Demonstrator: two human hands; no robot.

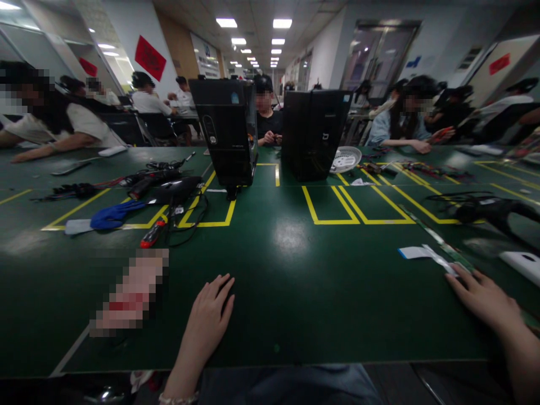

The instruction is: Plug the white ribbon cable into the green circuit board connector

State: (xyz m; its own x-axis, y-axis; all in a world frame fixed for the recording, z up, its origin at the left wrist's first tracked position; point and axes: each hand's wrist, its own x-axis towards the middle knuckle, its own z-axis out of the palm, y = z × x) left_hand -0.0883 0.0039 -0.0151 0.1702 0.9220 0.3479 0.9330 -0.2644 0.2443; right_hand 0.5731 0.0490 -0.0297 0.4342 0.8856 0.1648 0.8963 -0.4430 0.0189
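The left hand (212, 306) rests on the surface (295, 315), fingers a little spread, holding nothing, perhaps for support. The right hand (483, 298) touches the near end of a white strip (436, 257) lying there, maybe steadying it; whether its fingers pinch, I cannot tell.

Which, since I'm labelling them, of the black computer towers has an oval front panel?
The black, boxy computer tower nearer the left hand: its front bears the oval panel; the other black tower shows none there.

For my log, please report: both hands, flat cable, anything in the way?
Left hand open, palm down. Right hand at near end of white flat cable. Green strip close alongside.
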